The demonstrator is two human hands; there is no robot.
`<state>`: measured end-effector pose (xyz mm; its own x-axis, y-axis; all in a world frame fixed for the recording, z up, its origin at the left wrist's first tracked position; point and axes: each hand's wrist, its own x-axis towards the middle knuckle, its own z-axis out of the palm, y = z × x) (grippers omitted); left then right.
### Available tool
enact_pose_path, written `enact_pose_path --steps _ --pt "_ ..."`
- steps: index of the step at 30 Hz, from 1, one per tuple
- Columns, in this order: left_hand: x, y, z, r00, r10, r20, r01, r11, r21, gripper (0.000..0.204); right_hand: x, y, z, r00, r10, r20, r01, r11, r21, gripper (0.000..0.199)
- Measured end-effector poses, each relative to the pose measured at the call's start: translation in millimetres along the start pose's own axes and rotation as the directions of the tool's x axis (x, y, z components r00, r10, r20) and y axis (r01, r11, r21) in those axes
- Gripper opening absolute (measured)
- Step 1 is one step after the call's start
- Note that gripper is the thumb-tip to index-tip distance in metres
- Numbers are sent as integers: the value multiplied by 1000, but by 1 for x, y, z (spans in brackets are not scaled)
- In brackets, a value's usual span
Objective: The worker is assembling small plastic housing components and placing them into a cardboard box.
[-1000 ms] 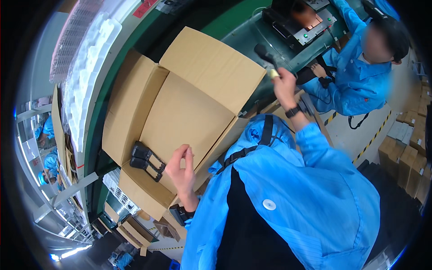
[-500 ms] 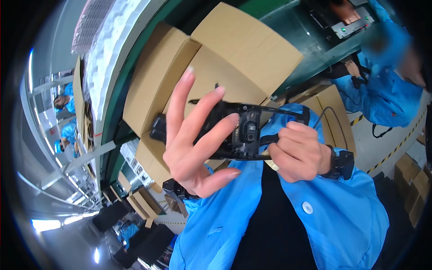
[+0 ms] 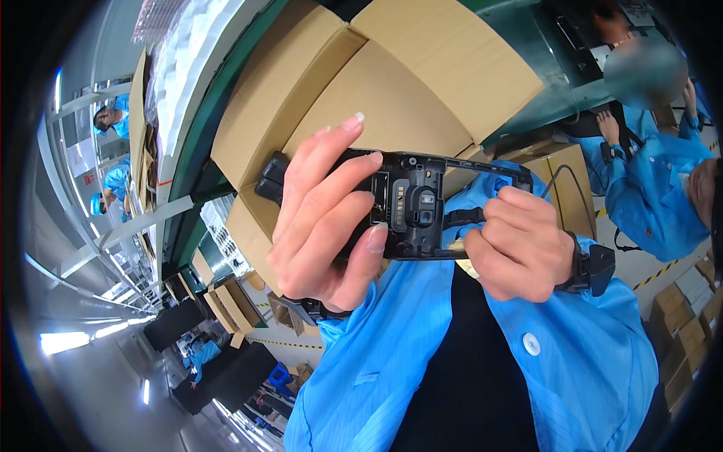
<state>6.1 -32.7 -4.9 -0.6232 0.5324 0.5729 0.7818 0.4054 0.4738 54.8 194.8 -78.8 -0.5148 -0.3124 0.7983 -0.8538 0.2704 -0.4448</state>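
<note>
A black handheld device housing point(image 3: 419, 239) lies across my hands in front of my chest. It has a small lens window, a row of gold contacts, and an open frame at its right end. My left hand point(image 3: 320, 218) is closed around its left part, fingers over the top face and thumb along the near side, hiding much of that end. At the open right end, my right hand point(image 3: 520, 245) is curled into a fist around the end of a black strap-like piece point(image 3: 464, 216) that reaches to the housing. What the fist's inside holds is hidden.
A large open cardboard box point(image 3: 384, 98) stands just beyond my hands, flaps spread. A second carton point(image 3: 561, 177) sits to its right, with a thin black cable nearby. A co-worker in a blue coat point(image 3: 651, 181) is at the right. Clear plastic trays point(image 3: 177, 83) line the left shelf.
My left fingers, spread before, have closed in over the housing with the thumb now on it. My right fist stays at the other end. The view has shifted slightly.
</note>
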Motion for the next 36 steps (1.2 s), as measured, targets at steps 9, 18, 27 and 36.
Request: enact_pose_path --steps 9,18,27,36 --pt "-6 -6 7 980 3 -198 -17 997 -70 20 3 -2 10 998 -34 -52 33 999 -8 37" --pt "-5 -12 6 970 5 -242 -40 989 -142 18 6 -8 13 999 -19 -33 18 1000 -12 55" --pt "-2 -8 6 962 39 -270 -75 990 -123 18 5 -9 13 1000 -18 18 19 1000 -14 55" --pt "-3 -1 4 965 45 -260 -74 992 -104 18 -2 -15 18 998 12 -56 -12 1000 11 54"
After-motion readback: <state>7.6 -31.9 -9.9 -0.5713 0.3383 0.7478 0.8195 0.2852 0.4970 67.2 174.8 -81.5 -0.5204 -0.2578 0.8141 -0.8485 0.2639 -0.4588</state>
